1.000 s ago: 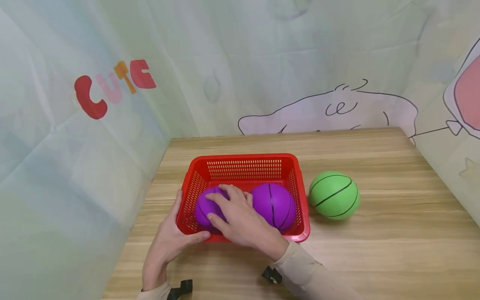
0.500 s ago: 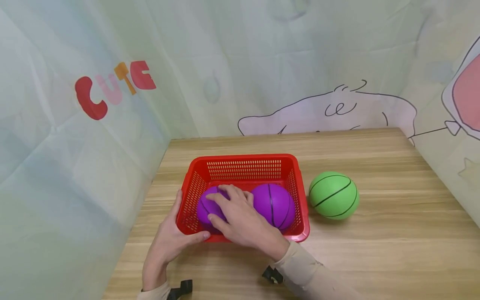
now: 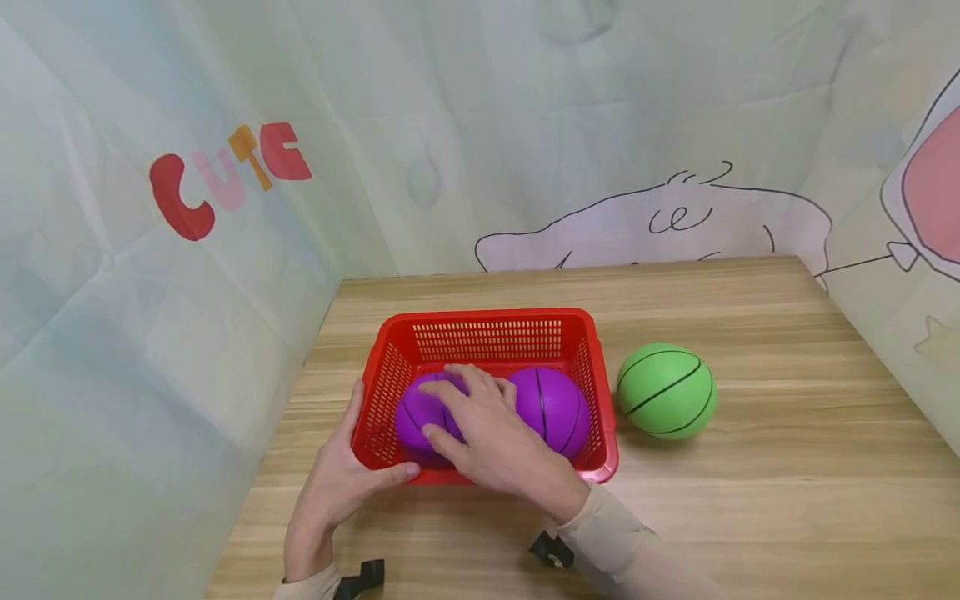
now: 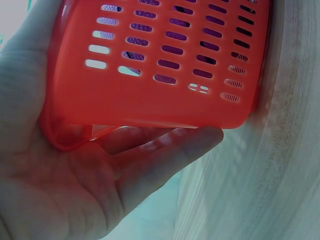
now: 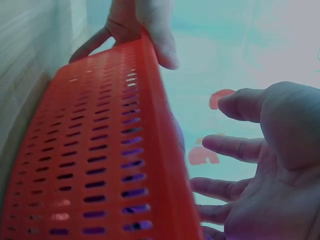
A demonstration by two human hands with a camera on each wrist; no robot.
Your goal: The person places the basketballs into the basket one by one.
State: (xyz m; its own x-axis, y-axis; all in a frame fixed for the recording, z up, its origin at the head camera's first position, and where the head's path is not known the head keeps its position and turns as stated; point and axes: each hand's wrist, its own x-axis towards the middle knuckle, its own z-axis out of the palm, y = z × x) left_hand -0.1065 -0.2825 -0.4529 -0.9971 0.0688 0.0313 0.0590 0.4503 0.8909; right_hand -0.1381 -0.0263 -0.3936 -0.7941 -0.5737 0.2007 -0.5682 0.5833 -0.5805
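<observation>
gripping red basket (image 3: 487, 315) (left hand (image 3: 339, 479)), purple balls (image 3: 553, 412) inside

Basket (image 3: 487, 315): red plastic, moulded, smooth, walls pierced with slots, glossy along near rim at right corner. Left ball (image 3: 416, 425) and right ball (image 3: 551, 408) inside: purple, rubbery-looking, smooth, soft sheen. Green ball (image 3: 667, 392), farther right: same look, nearly matt. Table (image 3: 787, 483): wood-grained, smooth, faint sheen at near side. Backdrop (image 3: 465, 125), far and left: thin cloth, matt, creased. Right sleeve (image 3: 622, 542), near: matt cloth, wrinkled.
</observation>
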